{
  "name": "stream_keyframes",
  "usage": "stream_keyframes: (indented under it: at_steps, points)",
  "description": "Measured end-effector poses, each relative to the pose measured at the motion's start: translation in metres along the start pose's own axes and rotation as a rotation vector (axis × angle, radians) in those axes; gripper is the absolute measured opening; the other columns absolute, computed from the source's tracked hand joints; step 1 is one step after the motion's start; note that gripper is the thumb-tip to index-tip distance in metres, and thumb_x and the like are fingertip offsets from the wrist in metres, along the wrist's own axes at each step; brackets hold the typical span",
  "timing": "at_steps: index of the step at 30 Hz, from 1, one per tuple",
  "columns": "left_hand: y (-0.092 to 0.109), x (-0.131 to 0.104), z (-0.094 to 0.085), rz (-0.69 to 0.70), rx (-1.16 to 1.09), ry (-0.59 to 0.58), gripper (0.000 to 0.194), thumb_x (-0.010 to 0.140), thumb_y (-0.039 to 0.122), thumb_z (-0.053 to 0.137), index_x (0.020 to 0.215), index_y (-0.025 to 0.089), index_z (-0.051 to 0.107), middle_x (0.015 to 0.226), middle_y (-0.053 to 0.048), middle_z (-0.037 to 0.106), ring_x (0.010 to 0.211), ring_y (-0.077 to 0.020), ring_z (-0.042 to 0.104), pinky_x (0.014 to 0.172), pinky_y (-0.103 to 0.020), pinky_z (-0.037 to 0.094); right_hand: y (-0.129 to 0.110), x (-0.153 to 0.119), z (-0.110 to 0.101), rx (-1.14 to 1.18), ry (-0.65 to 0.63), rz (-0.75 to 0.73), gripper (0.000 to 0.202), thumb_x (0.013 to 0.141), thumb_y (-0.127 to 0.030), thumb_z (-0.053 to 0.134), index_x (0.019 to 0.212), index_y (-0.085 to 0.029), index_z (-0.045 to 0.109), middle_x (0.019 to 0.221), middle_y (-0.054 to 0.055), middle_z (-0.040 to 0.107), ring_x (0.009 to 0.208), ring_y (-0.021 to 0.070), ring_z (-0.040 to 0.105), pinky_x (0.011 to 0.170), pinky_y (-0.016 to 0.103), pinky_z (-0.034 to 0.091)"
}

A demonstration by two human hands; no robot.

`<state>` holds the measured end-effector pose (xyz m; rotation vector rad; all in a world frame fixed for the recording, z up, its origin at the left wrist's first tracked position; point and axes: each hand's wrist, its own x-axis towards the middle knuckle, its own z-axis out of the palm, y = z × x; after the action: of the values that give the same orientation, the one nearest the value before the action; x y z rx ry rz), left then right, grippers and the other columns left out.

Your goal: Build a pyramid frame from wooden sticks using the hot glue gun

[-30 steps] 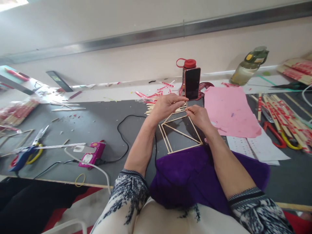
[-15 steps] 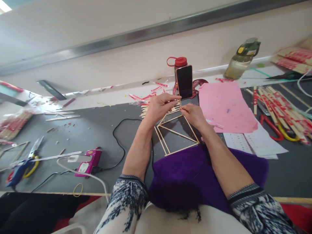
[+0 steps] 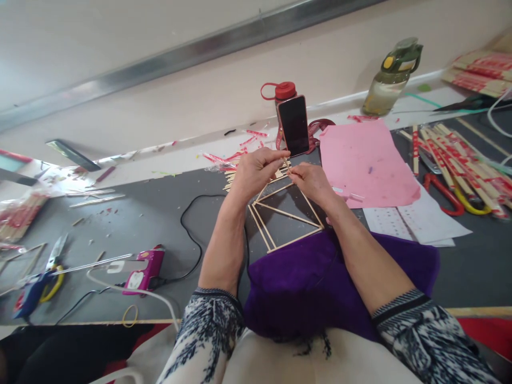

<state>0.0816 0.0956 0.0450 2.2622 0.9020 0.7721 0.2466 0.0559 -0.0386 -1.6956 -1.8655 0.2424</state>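
Note:
A frame of thin wooden sticks (image 3: 288,213) stands or lies on the grey table, its near edge beside a purple cloth (image 3: 296,282). Over the frame's far end, my left hand (image 3: 260,168) and my right hand (image 3: 310,178) meet, both with fingers closed. Between their fingertips is a short piece of wooden stick (image 3: 287,163), pinched from both sides. Whether it is joined to the frame cannot be told. Loose sticks (image 3: 230,180) lie behind my left hand, partly covered by it.
A phone (image 3: 294,125) leans on a red-capped bottle (image 3: 285,90). Pink paper (image 3: 368,162) and wrapped sticks (image 3: 460,165) lie right, near a green-lidded bottle (image 3: 390,80). A magenta glue gun or device (image 3: 144,269), its cable and scissors (image 3: 54,272) are left.
The whole view has shifted slightly, so most things sit a little further left and higher. Both hands keep nearly the same pose at the frame's far end, with the short stick tilted differently.

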Motion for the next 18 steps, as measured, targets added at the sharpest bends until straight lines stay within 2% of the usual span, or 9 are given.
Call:
stream_keyframes:
  at_steps: [18]
  points:
    - [-0.0017, 0.0048, 0.0095, -0.056, -0.033, 0.058, 0.030, 0.083, 0.022, 0.053, 0.105, 0.019, 0.073, 0.086, -0.003, 0.070, 0.050, -0.0041, 0.054, 0.054, -0.018, 0.046, 0.0046, 0.0010, 0.0040, 0.012, 0.019, 0.001, 0.025, 0.092, -0.026, 0.048, 0.089, -0.018, 0.072, 0.085, 0.006, 0.067, 0.080, 0.0175, 0.061, 0.069, 0.026, 0.036]
